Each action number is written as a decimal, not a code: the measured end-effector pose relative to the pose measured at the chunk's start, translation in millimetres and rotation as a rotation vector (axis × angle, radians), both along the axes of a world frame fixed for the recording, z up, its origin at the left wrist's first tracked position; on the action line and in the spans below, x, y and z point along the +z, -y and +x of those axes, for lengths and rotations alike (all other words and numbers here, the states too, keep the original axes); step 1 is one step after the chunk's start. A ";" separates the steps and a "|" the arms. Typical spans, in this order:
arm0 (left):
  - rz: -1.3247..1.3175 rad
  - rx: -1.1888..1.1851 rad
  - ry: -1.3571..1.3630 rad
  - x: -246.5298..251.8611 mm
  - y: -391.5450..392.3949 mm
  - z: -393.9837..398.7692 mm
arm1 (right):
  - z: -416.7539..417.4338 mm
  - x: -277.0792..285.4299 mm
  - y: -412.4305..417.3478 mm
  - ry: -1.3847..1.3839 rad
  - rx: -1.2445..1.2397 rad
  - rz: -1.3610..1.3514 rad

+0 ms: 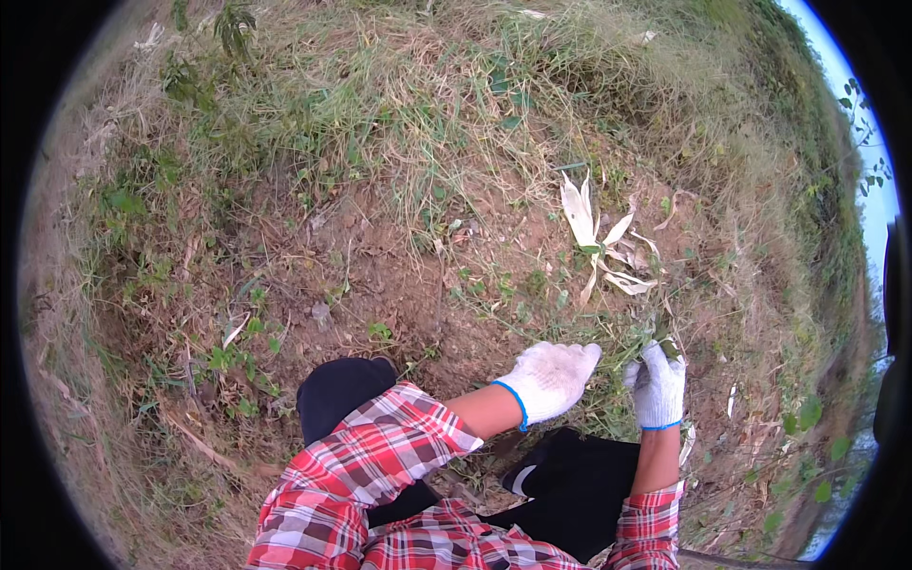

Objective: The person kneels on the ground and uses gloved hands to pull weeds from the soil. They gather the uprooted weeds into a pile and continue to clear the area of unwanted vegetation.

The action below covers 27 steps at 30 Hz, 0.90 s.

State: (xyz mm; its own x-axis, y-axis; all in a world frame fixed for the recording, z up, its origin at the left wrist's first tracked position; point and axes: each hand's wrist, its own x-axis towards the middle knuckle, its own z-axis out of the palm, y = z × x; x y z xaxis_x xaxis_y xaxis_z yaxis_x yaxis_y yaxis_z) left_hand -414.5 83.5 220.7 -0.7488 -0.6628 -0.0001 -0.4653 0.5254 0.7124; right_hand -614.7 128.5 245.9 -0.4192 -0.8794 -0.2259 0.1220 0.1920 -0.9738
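Both hands wear white knit gloves with blue cuffs. My left hand [552, 380] reaches across to the right, low over the ground, its fingers curled at the edge of some cut green grass [614, 363]; whether it grips any cannot be told. My right hand [657, 385] is at the right, fingers bent around a small bunch of green leaves and stems [668, 345] that sticks out above them. Beyond the hands, dry pale corn husks [586, 221] lie spread on the soil.
Bare reddish soil [399, 285] with small weeds slopes in front of me. Tangled grass [427, 92] grows farther up. My knees in black trousers [584, 484] are close below the hands. Leafy twigs [819, 427] stand at the right, and a thin stick [741, 561] lies at the bottom right.
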 end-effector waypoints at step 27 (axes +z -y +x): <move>0.103 0.004 -0.092 6.0 -1.6 -7.4 | -33.2 8.0 2.7 -0.110 -0.324 -0.068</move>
